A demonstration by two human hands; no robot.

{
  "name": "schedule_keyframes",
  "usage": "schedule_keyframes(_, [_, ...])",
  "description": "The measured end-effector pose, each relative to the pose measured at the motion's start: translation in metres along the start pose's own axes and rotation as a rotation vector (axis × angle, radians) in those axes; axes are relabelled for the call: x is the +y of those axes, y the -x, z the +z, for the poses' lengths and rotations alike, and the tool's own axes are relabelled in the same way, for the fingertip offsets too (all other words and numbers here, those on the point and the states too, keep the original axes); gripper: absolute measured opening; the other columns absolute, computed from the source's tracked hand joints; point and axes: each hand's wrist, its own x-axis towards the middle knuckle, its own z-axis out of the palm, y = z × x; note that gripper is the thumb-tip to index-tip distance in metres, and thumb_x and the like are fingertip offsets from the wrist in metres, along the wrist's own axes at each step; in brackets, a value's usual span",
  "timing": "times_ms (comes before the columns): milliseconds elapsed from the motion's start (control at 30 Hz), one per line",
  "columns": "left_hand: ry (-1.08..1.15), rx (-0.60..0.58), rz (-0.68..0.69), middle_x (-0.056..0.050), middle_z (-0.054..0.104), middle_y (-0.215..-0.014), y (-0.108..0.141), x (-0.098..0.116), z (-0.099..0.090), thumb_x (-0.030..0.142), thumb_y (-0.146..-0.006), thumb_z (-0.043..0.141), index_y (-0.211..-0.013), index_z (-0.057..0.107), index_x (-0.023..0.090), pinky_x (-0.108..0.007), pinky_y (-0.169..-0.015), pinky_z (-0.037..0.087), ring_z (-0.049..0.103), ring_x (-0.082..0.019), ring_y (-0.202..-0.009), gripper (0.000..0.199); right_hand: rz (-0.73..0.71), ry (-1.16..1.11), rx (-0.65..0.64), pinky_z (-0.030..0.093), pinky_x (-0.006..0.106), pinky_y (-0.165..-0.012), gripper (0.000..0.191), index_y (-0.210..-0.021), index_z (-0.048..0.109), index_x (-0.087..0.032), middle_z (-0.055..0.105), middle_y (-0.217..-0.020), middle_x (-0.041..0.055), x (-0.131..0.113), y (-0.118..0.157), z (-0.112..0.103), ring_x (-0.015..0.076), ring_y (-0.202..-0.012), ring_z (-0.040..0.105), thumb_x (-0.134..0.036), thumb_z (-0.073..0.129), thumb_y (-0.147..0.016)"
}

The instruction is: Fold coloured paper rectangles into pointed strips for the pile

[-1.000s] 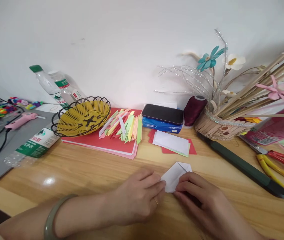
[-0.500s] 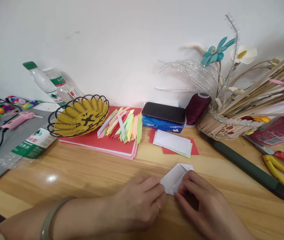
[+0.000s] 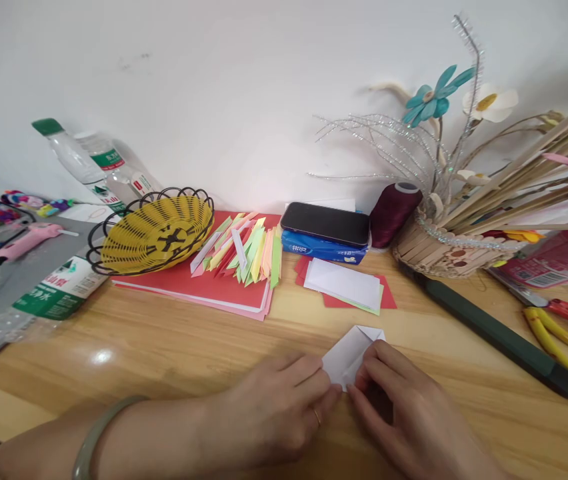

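Note:
A partly folded piece of white paper lies on the wooden table in front of me, its upper right corner creased over. My left hand, with a ring on one finger, is closed on the paper's left and lower edge. From the right, my right hand pinches the paper's right edge between thumb and fingers. The fingers of both hands hide the lower part of the sheet. Just beyond it sits a small stack of white paper slips on red and green ones.
Folded coloured strips rest on red sheets beside a yellow woven basket. A phone lies on a blue tissue pack. A dark green paper trimmer and pliers are at right; bottles and a pink glue gun at left.
The left fingers and thumb have shifted slightly right along the paper's lower edge, nearer the right hand. The camera view has turned a little; the paper stays in place.

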Motion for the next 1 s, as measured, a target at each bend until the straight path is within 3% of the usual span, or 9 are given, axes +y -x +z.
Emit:
schedule_keyframes(167, [-0.005, -0.004, 0.003, -0.003, 0.053, -0.084, 0.000, 0.000, 0.000, 0.019, -0.094, 0.044, -0.100, 0.054, 0.014, -0.029, -0.071, 0.044, 0.053, -0.016, -0.082, 0.013, -0.047, 0.032, -0.057, 0.047, 0.024, -0.052, 0.015, -0.084, 0.052, -0.021, 0.056, -0.082, 0.0034, 0.000, 0.001, -0.005, 0.0123, -0.061, 0.056, -0.015, 0.039, -0.086])
schedule_keyframes(333, [0.001, -0.017, 0.063, -0.004, 0.054, -0.085, -0.005, -0.003, -0.013, 0.014, -0.092, 0.043, -0.103, 0.055, 0.009, -0.030, -0.075, 0.043, 0.052, -0.017, -0.083, 0.017, -0.415, 0.197, -0.010, 0.052, 0.031, -0.069, 0.035, -0.111, 0.058, -0.018, 0.066, -0.096, 0.0078, 0.012, 0.014, -0.013, 0.0201, -0.085, 0.060, -0.015, 0.030, -0.091])
schedule_keyframes(400, [-0.009, -0.040, 0.108, -0.005, 0.055, -0.087, -0.006, -0.004, -0.020, 0.013, -0.093, 0.041, -0.099, 0.057, 0.009, -0.032, -0.076, 0.043, 0.051, -0.018, -0.084, 0.018, -0.475, 0.250, -0.009, 0.052, 0.032, -0.073, 0.039, -0.119, 0.055, -0.016, 0.066, -0.102, 0.0077, 0.019, 0.017, -0.016, 0.0208, -0.092, 0.059, -0.014, 0.026, -0.092])
schedule_keyframes(700, [-0.009, -0.087, 0.112, -0.005, 0.056, -0.092, -0.005, -0.004, -0.021, 0.014, -0.092, 0.043, -0.098, 0.055, 0.010, -0.031, -0.075, 0.044, 0.052, -0.018, -0.088, 0.014, -0.522, 0.292, -0.105, 0.053, 0.031, -0.078, 0.041, -0.121, 0.056, -0.023, 0.067, -0.102, 0.0022, 0.029, 0.009, -0.029, 0.0176, -0.093, 0.060, -0.016, 0.027, -0.094])
schedule_keyframes(1000, [0.030, -0.090, 0.082, -0.004, 0.058, -0.089, -0.006, -0.002, -0.023, 0.012, -0.089, 0.046, -0.098, 0.055, 0.010, -0.028, -0.070, 0.045, 0.053, -0.018, -0.084, 0.012, -0.526, 0.351, -0.115, 0.051, 0.033, -0.080, 0.042, -0.124, 0.053, -0.020, 0.067, -0.103, 0.0023, 0.030, 0.014, -0.029, 0.0177, -0.094, 0.059, -0.017, 0.022, -0.095])
